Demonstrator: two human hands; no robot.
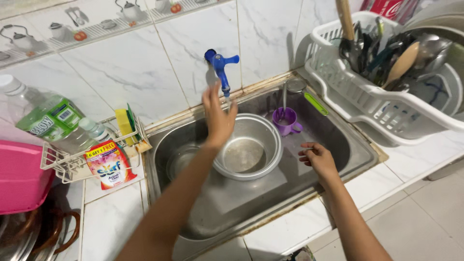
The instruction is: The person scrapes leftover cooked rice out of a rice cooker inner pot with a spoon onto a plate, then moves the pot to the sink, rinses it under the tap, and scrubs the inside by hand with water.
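My left hand point(218, 118) is raised with fingers spread just under the spout of the blue tap point(220, 65) on the tiled wall, holding nothing. Below it a round steel pot point(258, 147) sits tilted in the steel sink point(333, 130). My right hand point(317, 158) hovers over the sink to the right of the pot, fingers loosely curled and empty. A purple cup point(286, 121) with a metal utensil standing in it is behind my right hand.
A white dish rack point(367, 96) full of ladles and spoons stands on the right. At the left a wire caddy point(72, 164) holds bottles, a yellow sponge point(124, 124) and a detergent sachet point(110, 164). A pink tub point(21, 179) sits far left.
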